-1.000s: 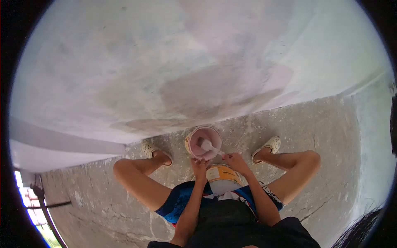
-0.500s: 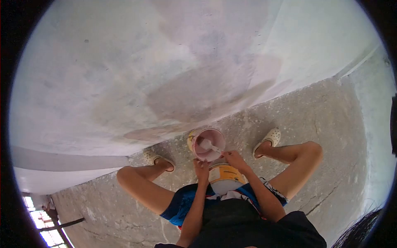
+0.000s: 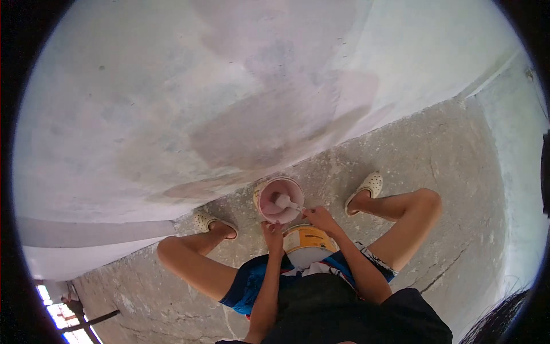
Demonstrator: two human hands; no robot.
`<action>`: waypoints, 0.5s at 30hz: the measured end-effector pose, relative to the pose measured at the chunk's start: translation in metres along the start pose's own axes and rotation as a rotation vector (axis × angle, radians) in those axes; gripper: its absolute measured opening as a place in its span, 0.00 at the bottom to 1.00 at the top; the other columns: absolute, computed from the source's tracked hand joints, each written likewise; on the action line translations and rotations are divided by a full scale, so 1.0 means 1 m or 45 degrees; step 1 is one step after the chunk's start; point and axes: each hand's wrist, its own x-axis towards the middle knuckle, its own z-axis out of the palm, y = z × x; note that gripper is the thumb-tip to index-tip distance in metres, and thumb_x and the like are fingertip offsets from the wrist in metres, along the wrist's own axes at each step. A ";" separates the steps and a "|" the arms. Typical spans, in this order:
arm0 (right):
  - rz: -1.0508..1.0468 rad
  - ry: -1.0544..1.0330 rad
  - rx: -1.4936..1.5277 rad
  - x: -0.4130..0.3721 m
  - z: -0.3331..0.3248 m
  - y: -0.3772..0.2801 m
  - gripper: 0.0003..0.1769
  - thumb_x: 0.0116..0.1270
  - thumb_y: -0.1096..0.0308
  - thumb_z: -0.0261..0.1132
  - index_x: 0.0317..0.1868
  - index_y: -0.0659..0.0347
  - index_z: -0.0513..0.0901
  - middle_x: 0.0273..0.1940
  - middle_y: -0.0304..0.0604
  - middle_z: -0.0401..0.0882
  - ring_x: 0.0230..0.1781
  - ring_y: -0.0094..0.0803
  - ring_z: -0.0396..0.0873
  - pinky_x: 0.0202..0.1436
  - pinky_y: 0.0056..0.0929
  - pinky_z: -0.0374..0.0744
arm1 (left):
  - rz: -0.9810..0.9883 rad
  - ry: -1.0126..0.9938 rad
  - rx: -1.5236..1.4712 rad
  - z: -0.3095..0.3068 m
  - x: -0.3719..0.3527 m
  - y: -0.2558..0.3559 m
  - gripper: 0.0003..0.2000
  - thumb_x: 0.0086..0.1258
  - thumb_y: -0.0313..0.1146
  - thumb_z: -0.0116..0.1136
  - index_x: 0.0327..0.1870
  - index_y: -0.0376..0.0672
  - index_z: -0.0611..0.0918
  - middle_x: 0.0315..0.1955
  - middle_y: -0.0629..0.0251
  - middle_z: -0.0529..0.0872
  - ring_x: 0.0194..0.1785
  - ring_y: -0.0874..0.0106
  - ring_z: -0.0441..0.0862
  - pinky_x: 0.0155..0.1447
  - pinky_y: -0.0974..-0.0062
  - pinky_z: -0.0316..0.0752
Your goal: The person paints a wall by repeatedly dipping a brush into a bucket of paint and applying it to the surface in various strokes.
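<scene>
A paint bucket (image 3: 294, 186) with a pinkish, paint-coated inside stands by the foot of the wall, its mouth tipped toward me. My left hand (image 3: 272, 232) grips the near rim of this bucket. In my right hand (image 3: 319, 218) is the handle of a paintbrush (image 3: 285, 201). The brush's pale, coated head sits inside the bucket's mouth, and the handle crosses the right rim. Exactly how the right fingers wrap the handle is too small to make out.
A yellow and white bucket (image 3: 309, 239) is between my thighs. The wall (image 3: 143, 114) has darker, damp-looking patches (image 3: 263, 132). Two pale clogs (image 3: 371, 184) are on my feet, on rough concrete floor (image 3: 435, 149). A bright window (image 3: 66, 318) shows at lower left.
The whole view has shifted slightly, so the bucket and hands appear a little further left. The brush head has moved slightly within the bucket. Both hands keep their holds.
</scene>
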 end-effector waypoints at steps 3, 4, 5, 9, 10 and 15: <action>-0.049 0.014 0.038 0.000 -0.004 0.002 0.24 0.67 0.51 0.58 0.35 0.68 0.85 0.20 0.41 0.75 0.23 0.27 0.73 0.29 0.30 0.70 | -0.012 -0.015 0.032 0.001 0.001 -0.002 0.16 0.72 0.32 0.55 0.54 0.46 0.63 0.45 0.58 0.77 0.48 0.68 0.79 0.38 0.69 0.81; -0.064 -0.014 0.050 0.003 -0.002 0.005 0.24 0.67 0.51 0.58 0.34 0.68 0.85 0.20 0.41 0.75 0.23 0.28 0.73 0.29 0.30 0.70 | -0.007 -0.003 0.051 -0.001 0.001 -0.001 0.16 0.72 0.32 0.55 0.53 0.46 0.63 0.45 0.58 0.77 0.48 0.68 0.79 0.38 0.69 0.81; -0.068 -0.022 0.051 0.004 -0.001 0.008 0.24 0.67 0.51 0.58 0.34 0.68 0.85 0.20 0.41 0.75 0.23 0.28 0.73 0.29 0.30 0.70 | -0.003 0.005 0.052 -0.002 0.001 -0.002 0.16 0.72 0.32 0.55 0.53 0.46 0.63 0.45 0.58 0.77 0.48 0.68 0.79 0.38 0.69 0.81; -0.015 0.007 0.042 0.007 -0.001 0.012 0.23 0.67 0.54 0.58 0.34 0.69 0.85 0.20 0.41 0.75 0.23 0.27 0.73 0.30 0.30 0.70 | 0.078 -0.005 0.082 -0.005 0.003 -0.006 0.15 0.72 0.33 0.55 0.53 0.46 0.63 0.45 0.60 0.77 0.46 0.69 0.80 0.37 0.70 0.81; 0.051 0.036 0.049 0.008 0.001 0.012 0.23 0.67 0.54 0.58 0.34 0.69 0.85 0.21 0.42 0.75 0.24 0.27 0.73 0.31 0.30 0.70 | 0.063 -0.009 0.063 -0.005 0.003 -0.005 0.15 0.72 0.33 0.55 0.52 0.46 0.63 0.45 0.60 0.77 0.47 0.69 0.80 0.37 0.70 0.81; 0.006 0.055 0.039 0.004 -0.006 0.003 0.25 0.68 0.51 0.58 0.35 0.69 0.85 0.22 0.42 0.76 0.24 0.26 0.72 0.31 0.29 0.70 | -0.041 -0.042 -0.142 -0.007 0.000 -0.002 0.15 0.72 0.33 0.54 0.52 0.47 0.62 0.47 0.59 0.77 0.51 0.68 0.81 0.38 0.71 0.80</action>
